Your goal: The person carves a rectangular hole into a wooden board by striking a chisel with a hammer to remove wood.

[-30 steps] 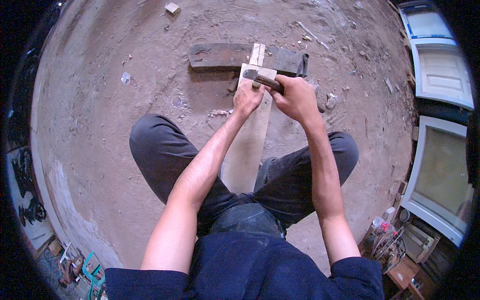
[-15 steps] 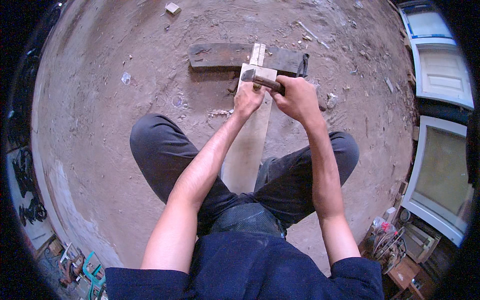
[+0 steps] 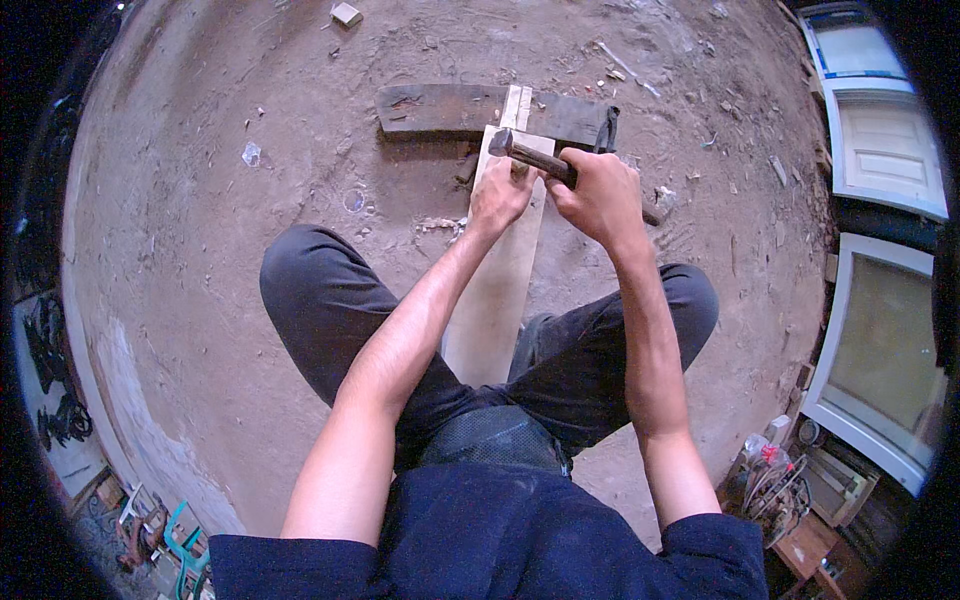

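In the head view, the pale wooden board (image 3: 490, 310) runs from between the person's legs out to a dark timber beam (image 3: 440, 112) lying crosswise on the dirt floor (image 3: 200, 300). A narrow pale strip (image 3: 516, 105) lies over the beam at the board's far end; whether it belongs to the board is unclear.

The right hand (image 3: 602, 197) is clenched round the handle of a hammer (image 3: 543, 160), whose head sits above the board near its far end. The left hand (image 3: 497, 202) rests on the board with curled fingers, seemingly gripping a small brownish piece (image 3: 520, 172) too hidden to name.

The board is laid in place and the work there looks under way, but the hands cover the spot, so what is finished or left cannot be told. The left fingers are just beside the hammer head, which seems the main obstruction.

Farther off lie a wood block (image 3: 346, 15) and a crumpled clear scrap (image 3: 251, 154); at the right stand a white panelled frame (image 3: 884, 145) and a white glazed frame (image 3: 880, 335), well apart from the hands.
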A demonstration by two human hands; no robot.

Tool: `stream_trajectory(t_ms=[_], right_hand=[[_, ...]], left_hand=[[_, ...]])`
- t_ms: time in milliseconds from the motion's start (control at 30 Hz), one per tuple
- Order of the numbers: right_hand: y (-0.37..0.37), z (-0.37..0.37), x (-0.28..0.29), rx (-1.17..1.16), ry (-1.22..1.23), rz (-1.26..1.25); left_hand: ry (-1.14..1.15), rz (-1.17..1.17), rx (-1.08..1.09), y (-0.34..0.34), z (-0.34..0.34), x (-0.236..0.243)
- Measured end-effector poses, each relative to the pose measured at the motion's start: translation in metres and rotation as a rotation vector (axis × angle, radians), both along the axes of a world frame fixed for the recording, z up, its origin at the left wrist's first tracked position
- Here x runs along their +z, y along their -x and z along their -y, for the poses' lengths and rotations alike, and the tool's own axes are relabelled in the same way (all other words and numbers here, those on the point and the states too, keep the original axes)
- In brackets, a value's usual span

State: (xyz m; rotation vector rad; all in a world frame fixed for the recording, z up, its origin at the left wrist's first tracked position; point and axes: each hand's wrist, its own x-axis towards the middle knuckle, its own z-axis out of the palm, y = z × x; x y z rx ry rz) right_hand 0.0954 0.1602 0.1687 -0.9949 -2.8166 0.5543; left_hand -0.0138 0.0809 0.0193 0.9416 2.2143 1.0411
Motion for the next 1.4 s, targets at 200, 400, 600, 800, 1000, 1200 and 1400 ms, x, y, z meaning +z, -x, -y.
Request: stream_trajectory(t_ms=[200, 400, 600, 800, 1000, 1200, 1400], right_hand=[[-0.001, -0.006, -0.011, -0.015, -0.073, 0.128], [0.002, -0.005, -0.001, -0.055, 0.024, 0.031], [0.004, -0.008, -0.021, -0.015, 0.005, 0.161], [0.006, -0.008, -0.023, 0.003, -0.040, 0.232], [0.006, -0.004, 0.006, -0.086, 0.128, -0.023], [0.001, -0.006, -0.006, -0.097, -0.025, 0.216], [-0.001, -0.006, 0.001, -0.123, 0.047, 0.120]], left_hand=[[-0.008, 0.011, 0.004, -0.002, 0.002, 0.002], [0.026, 0.051, 0.053, -0.001, -0.001, 0.002], [-0.209, -0.076, 0.030, 0.000, 0.003, -0.010], [0.018, 0.061, 0.005, -0.001, 0.005, 0.000], [0.074, 0.062, 0.053, 0.000, -0.001, 0.003], [0.022, 0.045, -0.041, 0.001, 0.000, -0.008], [0.055, 0.029, 0.012, 0.001, -0.001, -0.011]])
